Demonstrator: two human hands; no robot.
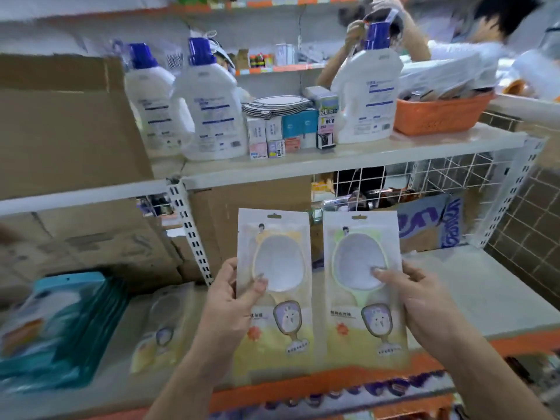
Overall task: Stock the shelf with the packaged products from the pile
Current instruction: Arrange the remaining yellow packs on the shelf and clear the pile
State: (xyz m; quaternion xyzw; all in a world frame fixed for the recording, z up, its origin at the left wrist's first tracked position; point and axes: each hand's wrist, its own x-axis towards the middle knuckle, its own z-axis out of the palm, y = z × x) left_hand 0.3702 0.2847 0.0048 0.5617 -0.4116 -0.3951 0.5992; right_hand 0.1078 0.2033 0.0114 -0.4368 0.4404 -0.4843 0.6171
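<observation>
My left hand (233, 301) pinches a flat white packet holding a yellow-rimmed hand mirror (274, 286), thumb on its front. My right hand (415, 301) pinches a matching packet with a green-rimmed mirror (362, 280). Both packets are held upright side by side above the front of the lower shelf (472, 301). Another packet of the same kind (163, 331) lies flat on that shelf to the left, blurred.
A stack of teal packets (60, 328) lies on the shelf at far left. Cardboard boxes (91, 247) stand behind. The upper shelf carries white detergent bottles (209, 107), small boxes (291, 128) and an orange basket (439, 113). Other people stand beyond the shelving.
</observation>
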